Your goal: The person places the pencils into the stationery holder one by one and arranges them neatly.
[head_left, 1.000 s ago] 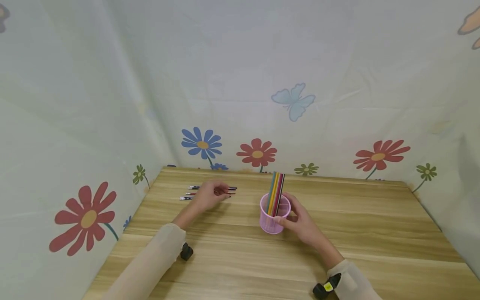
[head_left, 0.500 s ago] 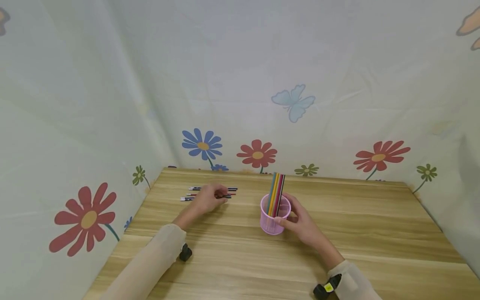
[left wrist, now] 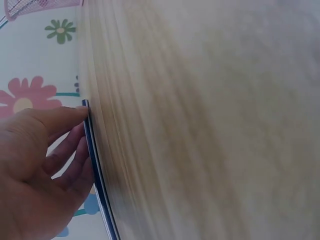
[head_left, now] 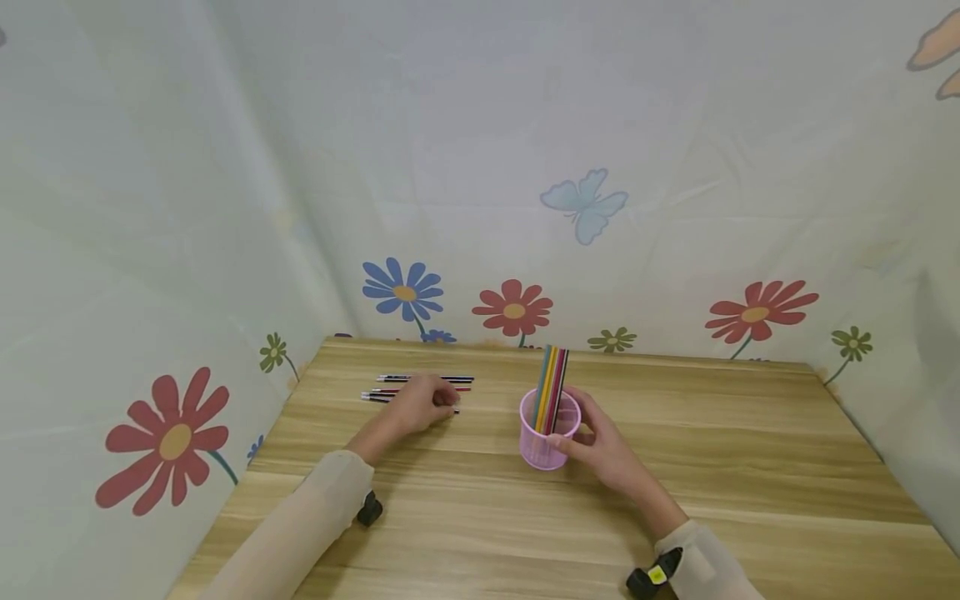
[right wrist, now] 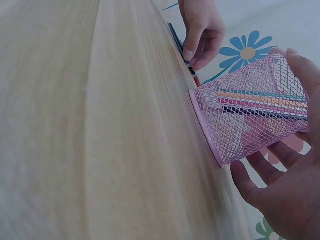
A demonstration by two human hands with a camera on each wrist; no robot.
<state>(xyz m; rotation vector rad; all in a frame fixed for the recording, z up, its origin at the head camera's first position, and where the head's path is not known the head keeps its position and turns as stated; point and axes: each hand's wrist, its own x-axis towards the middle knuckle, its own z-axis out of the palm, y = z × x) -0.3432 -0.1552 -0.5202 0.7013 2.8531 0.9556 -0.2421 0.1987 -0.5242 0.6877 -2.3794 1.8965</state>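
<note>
My left hand (head_left: 420,405) pinches a dark pencil (left wrist: 98,172) with thumb and fingers, low over the tabletop at the left. The left wrist view shows the thumb at one end of it. Several other pencils (head_left: 390,378), dark and red, lie side by side behind and under this hand, partly hidden by it. My right hand (head_left: 606,450) holds a pink mesh pencil cup (head_left: 542,451) from its right side, thumb at the near rim and fingers round the back. In the cup lean several coloured pencils (head_left: 551,385): blue, yellow, pink-red and black. The cup stands upright on the table.
The wood-grain table (head_left: 480,533) runs back to a pale curtain (head_left: 480,125) printed with flowers and a butterfly. A second stretch of the same fabric borders the table's left side. Bare wood lies between the loose pencils and the cup.
My left hand has shifted slightly toward me, and the dark pencil at its fingertips has come away from the others, nearer to me. The right hand and cup stay put.
</note>
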